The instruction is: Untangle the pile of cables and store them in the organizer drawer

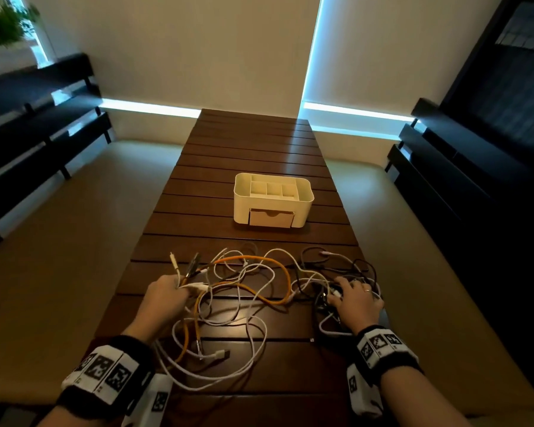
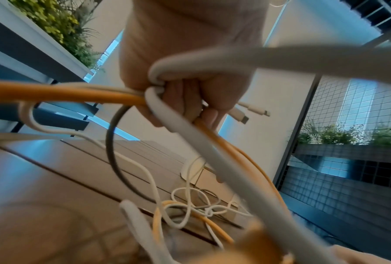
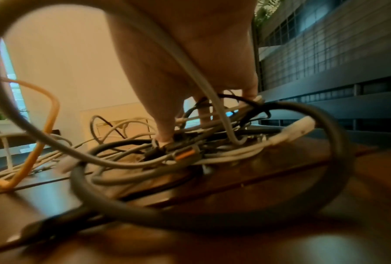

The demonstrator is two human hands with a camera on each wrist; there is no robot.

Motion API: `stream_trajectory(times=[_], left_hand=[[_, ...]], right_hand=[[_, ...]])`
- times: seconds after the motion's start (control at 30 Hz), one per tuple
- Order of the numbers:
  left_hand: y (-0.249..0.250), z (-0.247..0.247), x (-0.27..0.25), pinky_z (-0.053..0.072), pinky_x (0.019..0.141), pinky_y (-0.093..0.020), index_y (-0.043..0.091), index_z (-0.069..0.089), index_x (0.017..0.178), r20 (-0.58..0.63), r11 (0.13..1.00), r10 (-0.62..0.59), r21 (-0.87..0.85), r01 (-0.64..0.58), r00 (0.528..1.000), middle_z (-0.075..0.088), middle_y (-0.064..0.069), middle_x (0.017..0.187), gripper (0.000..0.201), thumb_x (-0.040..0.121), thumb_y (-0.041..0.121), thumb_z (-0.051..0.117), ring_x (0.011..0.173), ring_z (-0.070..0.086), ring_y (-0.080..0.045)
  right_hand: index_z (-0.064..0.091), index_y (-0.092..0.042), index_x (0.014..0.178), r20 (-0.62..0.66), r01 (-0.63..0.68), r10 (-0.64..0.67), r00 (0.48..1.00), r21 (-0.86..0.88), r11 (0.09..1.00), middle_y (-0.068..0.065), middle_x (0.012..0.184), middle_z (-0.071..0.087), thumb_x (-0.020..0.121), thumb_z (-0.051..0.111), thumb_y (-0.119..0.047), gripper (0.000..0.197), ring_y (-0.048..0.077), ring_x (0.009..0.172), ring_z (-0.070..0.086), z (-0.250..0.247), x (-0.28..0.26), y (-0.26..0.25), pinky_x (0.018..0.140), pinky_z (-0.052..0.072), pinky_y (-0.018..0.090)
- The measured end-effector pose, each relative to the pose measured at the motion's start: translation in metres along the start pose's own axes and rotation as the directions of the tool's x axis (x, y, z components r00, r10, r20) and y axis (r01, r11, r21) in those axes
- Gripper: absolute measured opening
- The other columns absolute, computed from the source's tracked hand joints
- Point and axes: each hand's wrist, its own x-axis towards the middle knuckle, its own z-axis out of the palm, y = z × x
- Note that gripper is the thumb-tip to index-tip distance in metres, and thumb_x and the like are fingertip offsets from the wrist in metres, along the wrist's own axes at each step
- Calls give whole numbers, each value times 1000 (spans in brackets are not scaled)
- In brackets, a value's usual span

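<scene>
A tangle of cables lies across the near part of the wooden table (image 1: 253, 143): an orange cable (image 1: 278, 266), white cables (image 1: 253, 343) and dark cables (image 1: 361, 266) at the right. My left hand (image 1: 167, 294) grips a bunch of cable ends, white, orange and grey, and several plugs stick out beyond the fist (image 2: 185, 103). My right hand (image 1: 355, 298) rests on the dark knot with spread fingers, fingertips (image 3: 165, 138) pressing down into it. The white organizer (image 1: 304, 192) stands farther back, its drawer (image 1: 272, 217) closed.
Dark benches (image 1: 43, 143) run along both sides of the table, with a pale floor between. A planter (image 1: 0, 29) stands at the far left. Bare slats lie between the cables and the organizer and behind it.
</scene>
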Motion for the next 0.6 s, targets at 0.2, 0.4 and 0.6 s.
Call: stream_trajectory(times=[0.2, 0.4, 0.6], left_hand=[[-22, -19, 14, 33, 51, -30, 6, 54, 72, -21, 932, -100, 349, 101, 995, 56, -11, 74, 21, 89, 19, 52, 67, 53, -26], [-12, -27, 6, 39, 58, -30, 12, 57, 78, -63, 890, 5, 456, 24, 998, 59, -5, 76, 25, 84, 35, 65, 75, 57, -25], [35, -47, -16, 39, 57, -27, 18, 62, 83, -327, 990, 144, 37, -139, 934, 57, 7, 73, 26, 75, 40, 74, 69, 53, -17]], right_hand=[[32, -34, 138, 33, -44, 42, 999, 49, 998, 4, 140, 40, 93, 42, -45, 47, 27, 131, 32, 4, 1, -10, 100, 32, 52], [27, -24, 140, 5, 13, -12, 1000, -62, 998, 6, 146, 27, 83, 61, -44, 70, 29, 135, 25, -24, -8, -44, 103, 28, 50], [0, -33, 148, 270, 420, -465, 843, 208, 883, -3, 157, 5, 72, 75, -30, 107, 26, 143, 8, -63, -3, -134, 112, 12, 56]])
